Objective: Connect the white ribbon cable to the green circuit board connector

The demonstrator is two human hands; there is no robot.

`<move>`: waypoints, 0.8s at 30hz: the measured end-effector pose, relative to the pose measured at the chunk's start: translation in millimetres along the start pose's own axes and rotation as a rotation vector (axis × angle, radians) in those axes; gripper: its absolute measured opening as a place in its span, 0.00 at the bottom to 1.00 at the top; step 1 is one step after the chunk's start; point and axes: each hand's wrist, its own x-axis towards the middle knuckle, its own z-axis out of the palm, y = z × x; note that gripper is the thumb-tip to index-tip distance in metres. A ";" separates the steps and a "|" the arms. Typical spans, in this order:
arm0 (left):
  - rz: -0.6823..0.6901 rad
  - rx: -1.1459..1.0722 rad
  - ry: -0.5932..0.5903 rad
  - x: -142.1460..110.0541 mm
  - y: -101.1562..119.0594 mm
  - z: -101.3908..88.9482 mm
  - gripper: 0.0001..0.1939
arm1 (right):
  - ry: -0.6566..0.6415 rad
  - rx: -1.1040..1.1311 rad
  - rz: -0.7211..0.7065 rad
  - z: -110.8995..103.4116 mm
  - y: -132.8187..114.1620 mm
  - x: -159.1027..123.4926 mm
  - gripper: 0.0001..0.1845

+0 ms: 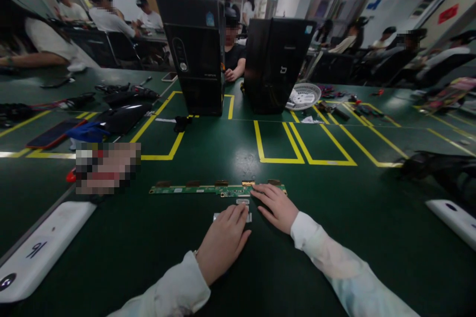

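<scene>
The spread right hand (278,208) should press lightly on the circuit board (217,190) beneath; the left hand's (225,237) grip I cannot tell.

We see one long, narrow green circuit board (201,190), lying flat and roughly level across mid-frame, from left of centre to right of centre. Five brownish tabs along its upper edge; fourth from left catches the light, bright gold. Board gets deeper on its lower side from about the middle rightward. Pale label-like patches on the face; right part is partly covered.

Just below, slightly right of centre, we see a small pale rectangular piece (243,201), flat, apart from the board. Under that, a silvery-white piece (249,217), mostly hidden, ends showing; we can't tell its full shape.
</scene>
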 end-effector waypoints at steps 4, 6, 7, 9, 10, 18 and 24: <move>-0.027 0.017 0.036 -2.5 3.5 9.4 0.24 | -0.017 -0.008 -0.012 -1.3 -0.4 0.4 0.24; -0.016 0.026 0.043 -3.4 4.1 12.8 0.27 | -0.022 -0.013 -0.011 -1.7 -0.6 0.4 0.24; -0.007 0.030 0.047 -3.6 4.0 14.0 0.28 | -0.024 -0.015 -0.011 -1.8 -0.6 0.3 0.24; 0.008 0.037 0.053 -3.4 3.7 15.5 0.29 | -0.028 -0.017 -0.009 -1.8 -0.5 -0.1 0.24; 0.011 0.040 0.056 -3.3 3.5 16.0 0.30 | -0.030 -0.017 -0.010 -1.7 -0.4 -0.3 0.24; -0.013 0.033 0.087 -2.9 5.8 19.4 0.29 | -0.030 -0.011 -0.001 -2.2 -1.2 -0.4 0.24; -0.033 0.025 0.093 -1.0 7.0 19.5 0.27 | -0.032 -0.018 0.023 -3.9 -3.9 0.9 0.24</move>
